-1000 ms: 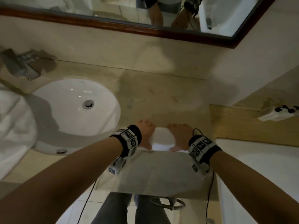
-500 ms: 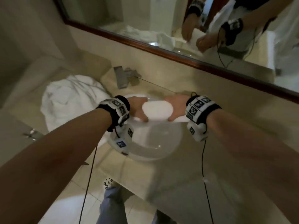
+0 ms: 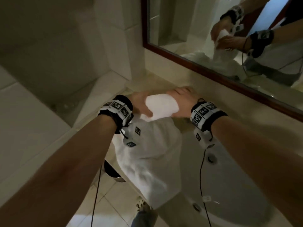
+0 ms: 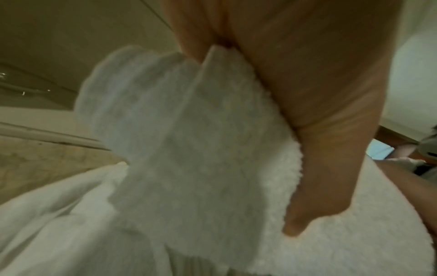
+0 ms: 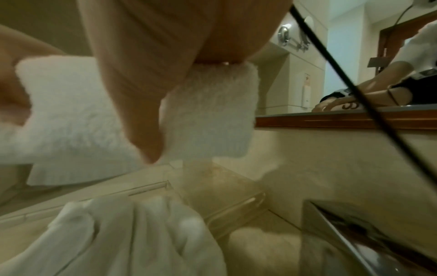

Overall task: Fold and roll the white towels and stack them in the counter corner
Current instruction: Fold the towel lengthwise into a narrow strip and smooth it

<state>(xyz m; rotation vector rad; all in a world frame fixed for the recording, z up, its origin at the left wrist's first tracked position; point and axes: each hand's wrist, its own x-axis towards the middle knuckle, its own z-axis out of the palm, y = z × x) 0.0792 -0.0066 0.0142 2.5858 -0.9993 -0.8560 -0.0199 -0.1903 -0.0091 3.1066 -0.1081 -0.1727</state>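
I hold a rolled white towel (image 3: 161, 106) in the air by its two ends. My left hand (image 3: 139, 103) grips its left end and my right hand (image 3: 182, 99) its right end. It hangs over a heap of unfolded white towels (image 3: 152, 158) lying on the counter beside its left back corner (image 3: 139, 84). In the left wrist view the thumb (image 4: 307, 201) presses into the roll (image 4: 189, 130). The right wrist view has the thumb (image 5: 137, 112) across the roll (image 5: 212, 115), with the heap (image 5: 132, 235) below.
The white sink basin (image 3: 232, 181) lies to the right of the heap. A wood-framed mirror (image 3: 205, 30) runs along the back wall. Tiled walls and a white ledge (image 3: 32, 122) close the left side. A metal tap (image 5: 354, 235) stands nearby.
Both hands lifted the rolled towel off the counter right of the sink and carried it left across the basin; it now hangs over the towel heap by the left corner.
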